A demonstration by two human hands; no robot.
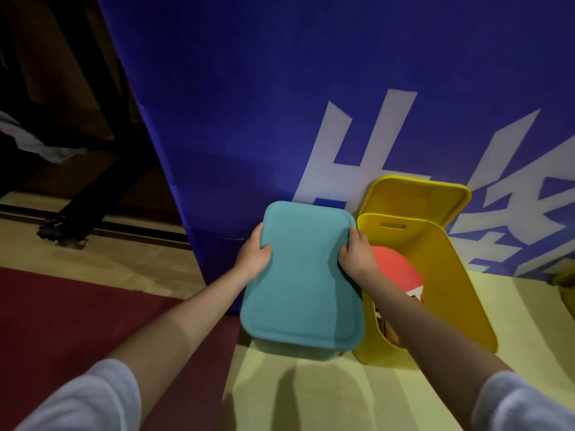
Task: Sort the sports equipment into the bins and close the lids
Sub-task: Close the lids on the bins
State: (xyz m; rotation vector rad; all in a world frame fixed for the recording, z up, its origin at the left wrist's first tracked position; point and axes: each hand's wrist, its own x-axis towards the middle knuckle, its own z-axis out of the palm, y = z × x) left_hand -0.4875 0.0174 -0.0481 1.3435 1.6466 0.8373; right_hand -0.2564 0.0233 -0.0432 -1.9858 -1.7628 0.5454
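1. Both hands, left hand [253,255] and right hand [357,255], are gripping the teal plastic lid [303,275], fingers curled over its side edges, seating it on the teal bin [295,349] by the blue banner [280,104].
2. The yellow plastic bin [451,284] alongside is standing open, holding a red table-tennis paddle [396,269]; its yellow lid [413,197] is leaning behind, not yet closed.

Both bare forearms reach forward from pale sleeves, converging ahead. Left hand [253,255] grips the lid's [301,275] left edge, thumb on top, fingers curled round the rim. Right hand [357,253] grips the opposite edge likewise.
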